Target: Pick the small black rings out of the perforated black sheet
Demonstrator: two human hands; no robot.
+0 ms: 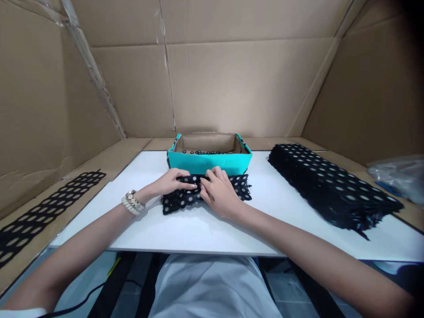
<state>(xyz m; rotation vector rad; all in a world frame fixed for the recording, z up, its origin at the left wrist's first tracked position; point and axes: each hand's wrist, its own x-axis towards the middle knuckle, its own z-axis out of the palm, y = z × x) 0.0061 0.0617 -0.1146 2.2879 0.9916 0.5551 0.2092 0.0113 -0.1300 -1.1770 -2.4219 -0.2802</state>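
A black sheet with rows of round holes point(187, 198) lies bunched on the white table in front of me. My left hand point(174, 180) grips its upper left part, thumb stretched along the top and the other fingers mostly hidden behind. Around the sheet's middle, my right hand point(218, 191) has its fingers curled and pinched on the material, close to the left thumb. Just beyond both hands stands an open turquoise box point(210, 164) with several small black rings point(212, 153) inside.
A thick stack of black perforated sheets point(331, 181) rests at the right of the white table point(139, 229). Another perforated strip point(49, 205) lies flat on cardboard at the left. Clear plastic point(397, 174) sits at the far right. Cardboard walls point(232, 84) enclose the back and sides.
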